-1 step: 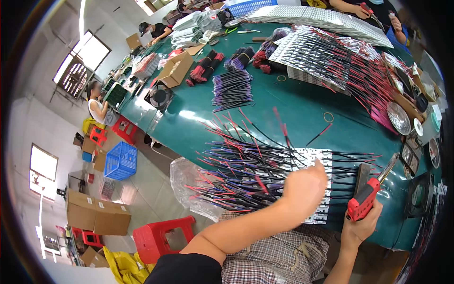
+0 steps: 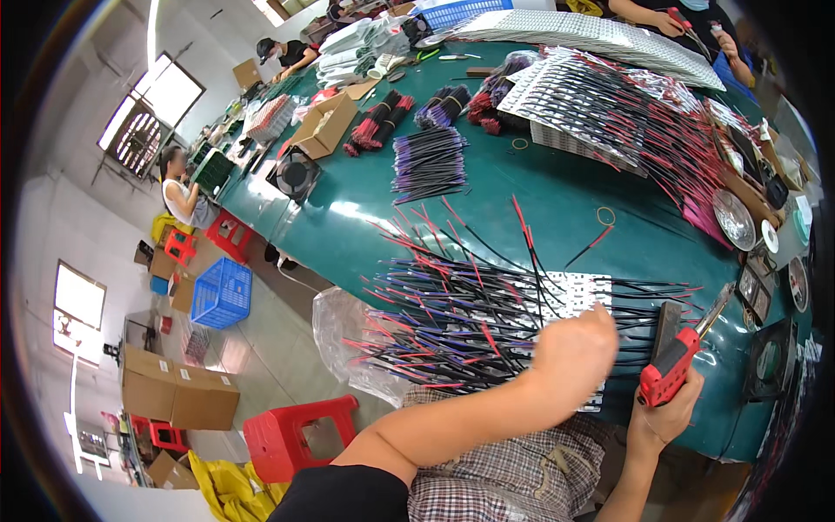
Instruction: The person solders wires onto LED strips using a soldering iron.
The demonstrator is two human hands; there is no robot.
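My left hand point(image 2: 574, 355) is closed, fingers curled down over a white circuit board panel point(image 2: 584, 285); its fingertips and whatever they pinch are hidden. Rows of black wires point(image 2: 435, 313) with red and purple ends are spread over the panel and past its left side. More black wires point(image 2: 639, 315) stick out to its right. At the right, my right hand point(image 2: 668, 416) is wrapped around a red and black soldering gun point(image 2: 671, 370), its metal barrel tilted up and to the right. A dark bar point(image 2: 666, 331) lies between the panel and the gun.
Behind on the green table point(image 2: 522, 200) lie a loose wire bunch point(image 2: 429, 165), bundled wires point(image 2: 380, 122), a carton point(image 2: 323, 129) and stacked wired panels point(image 2: 600, 113). Metal dishes point(image 2: 735, 217) stand at right. A red stool point(image 2: 300, 439) is at left. Co-workers sit around the table.
My left hand has shifted slightly right over the panel. Red-ended wires above it, blurred before, now show sharply. My right hand and the soldering gun stay in place.
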